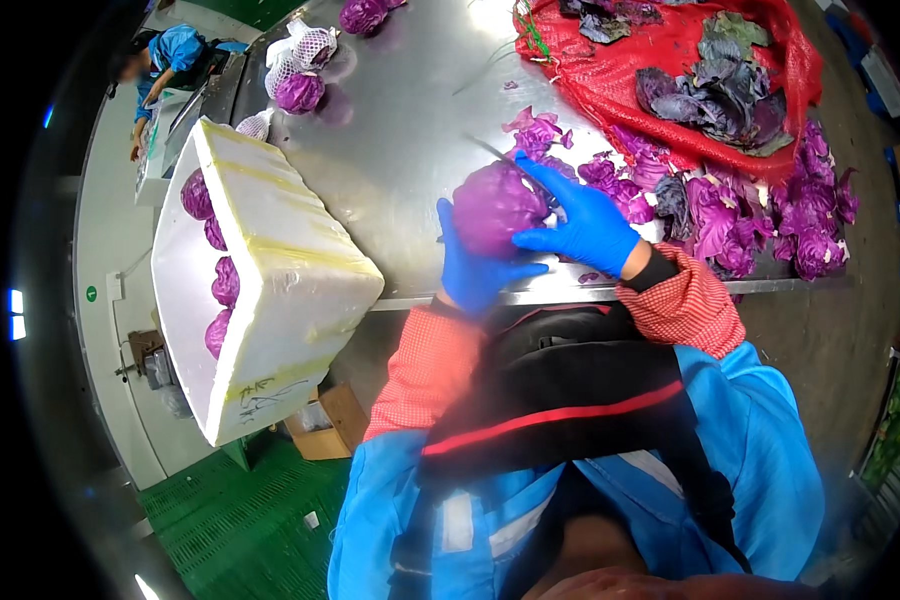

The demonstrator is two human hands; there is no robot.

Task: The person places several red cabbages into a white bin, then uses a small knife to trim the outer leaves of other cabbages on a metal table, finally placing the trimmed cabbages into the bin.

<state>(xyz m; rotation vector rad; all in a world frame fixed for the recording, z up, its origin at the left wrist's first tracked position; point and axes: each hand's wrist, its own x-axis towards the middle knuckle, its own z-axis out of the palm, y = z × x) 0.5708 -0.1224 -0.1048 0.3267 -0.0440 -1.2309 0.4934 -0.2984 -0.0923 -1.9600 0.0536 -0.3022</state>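
Note:
A head of red cabbage (495, 208) is between my blue-gloved hands over the steel table (390, 172). Under its left and near side, my left hand (474, 266) cups it. My right hand (577, 217) touches its right side with thumb and fingers; a thin dark blade (487, 147) sticks out past the fingertips, its handle hidden by the hand. Loose purple leaves (727, 217) are heaped to the right. Farther off at the left, a cabbage (300, 93) sits partly in a white foam net, near other netted ones.
A white foam box (300, 270) holding several cabbages stands tilted at the left. Dark outer leaves (712, 101) lie on a red mesh sack (585, 82) at the back right. Another person (169, 56) works at the far left. A cardboard box (330, 424) is below the table.

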